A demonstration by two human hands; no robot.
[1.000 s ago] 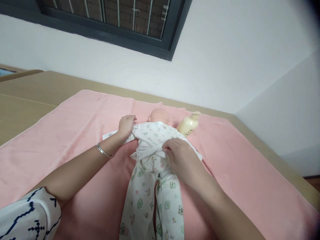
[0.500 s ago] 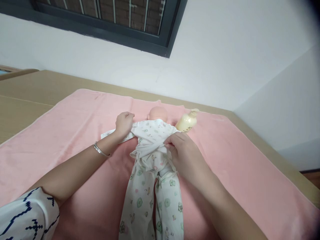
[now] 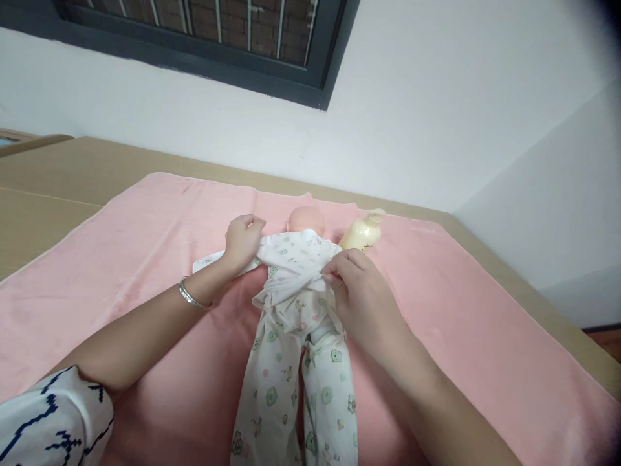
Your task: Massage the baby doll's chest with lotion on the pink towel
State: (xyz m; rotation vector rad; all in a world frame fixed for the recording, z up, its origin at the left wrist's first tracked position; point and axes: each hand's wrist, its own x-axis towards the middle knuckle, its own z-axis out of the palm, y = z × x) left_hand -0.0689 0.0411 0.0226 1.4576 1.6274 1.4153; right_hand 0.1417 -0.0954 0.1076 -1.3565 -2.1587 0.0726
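A baby doll [image 3: 306,221] lies on its back on a pink towel [image 3: 145,233], dressed in a white printed top [image 3: 295,255] and matching printed trousers [image 3: 291,382]. My left hand [image 3: 242,241], with a silver bangle on the wrist, is closed on the doll's left sleeve near the shoulder. My right hand [image 3: 361,298] pinches the bunched hem of the top at the doll's waist. The doll's right arm is hidden behind my right hand.
A cream pump bottle [image 3: 361,234] lies on the towel just right of the doll's head. The towel covers a tan table [image 3: 58,175] that meets a white wall; a dark-framed barred window [image 3: 204,39] is above. The table's right edge runs diagonally.
My right hand has crept up along the top's hem towards the doll's chest, gathering the cloth. My left hand has stayed on the sleeve. The view has shifted slightly.
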